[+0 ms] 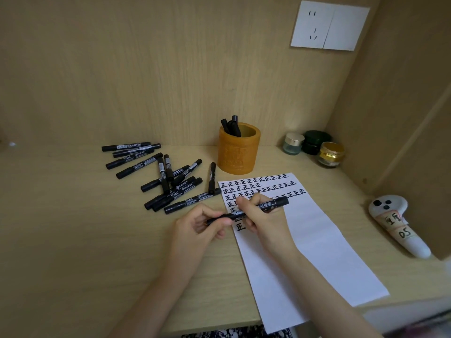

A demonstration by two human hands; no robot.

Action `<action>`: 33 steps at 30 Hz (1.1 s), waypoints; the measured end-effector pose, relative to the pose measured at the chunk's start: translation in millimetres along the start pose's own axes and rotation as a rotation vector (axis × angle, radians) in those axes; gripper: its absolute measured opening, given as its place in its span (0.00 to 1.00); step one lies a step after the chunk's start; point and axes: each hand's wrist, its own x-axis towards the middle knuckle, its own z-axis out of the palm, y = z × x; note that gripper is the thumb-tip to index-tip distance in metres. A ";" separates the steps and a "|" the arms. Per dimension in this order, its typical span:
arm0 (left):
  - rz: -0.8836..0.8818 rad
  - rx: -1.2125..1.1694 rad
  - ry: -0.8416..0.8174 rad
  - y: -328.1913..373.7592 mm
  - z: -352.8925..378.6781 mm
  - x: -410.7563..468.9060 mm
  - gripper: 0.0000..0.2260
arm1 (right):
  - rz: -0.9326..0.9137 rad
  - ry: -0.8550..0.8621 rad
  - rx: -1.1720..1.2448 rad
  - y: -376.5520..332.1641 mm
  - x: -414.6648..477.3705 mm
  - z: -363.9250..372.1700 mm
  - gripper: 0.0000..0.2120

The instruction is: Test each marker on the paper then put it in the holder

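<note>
Both hands are curled round one black marker (274,204), held just above the paper (317,240). The left hand (202,223) pinches its near-left end and the right hand (261,218) wraps the barrel. Whether the cap is going on or coming off, I cannot tell. The marker lies nearly level, its long axis running from the left hand up and rightward. Its free end points past the right side of the holder (239,152).

The holder stands straight ahead of the hands, beyond the paper's written rows, its open mouth facing up. The right hand is the nearer one. To go in, the marker would need tipping from level to upright.

A few markers (231,125) lean inside the holder already. To its left, loose markers (166,181) lie scattered on the tabletop (73,215). To its right sit three small jars (314,147), and nearer the person on that side, a white controller (395,223).
</note>
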 end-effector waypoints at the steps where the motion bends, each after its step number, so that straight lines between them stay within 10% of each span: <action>1: -0.001 0.001 -0.005 -1.0 0.1 -0.2 0.09 | 0.030 0.000 0.022 0.2 -0.5 -0.1 0.22; 11: 0.034 0.113 0.003 2.3 -1.9 -0.4 0.09 | 0.216 -0.011 -0.059 -18.4 5.0 -25.1 0.21; 19: 0.040 0.091 0.025 1.5 1.0 2.8 0.08 | -0.232 -0.211 -0.722 -21.0 6.9 -39.1 0.09; 26: 0.011 0.030 0.019 4.5 -1.7 8.9 0.16 | -0.349 -0.332 -0.765 -11.8 14.3 -27.4 0.07; 33: -0.045 0.552 0.019 -1.1 -5.9 25.5 0.10 | -0.334 -0.006 -0.586 -38.2 49.8 -23.1 0.06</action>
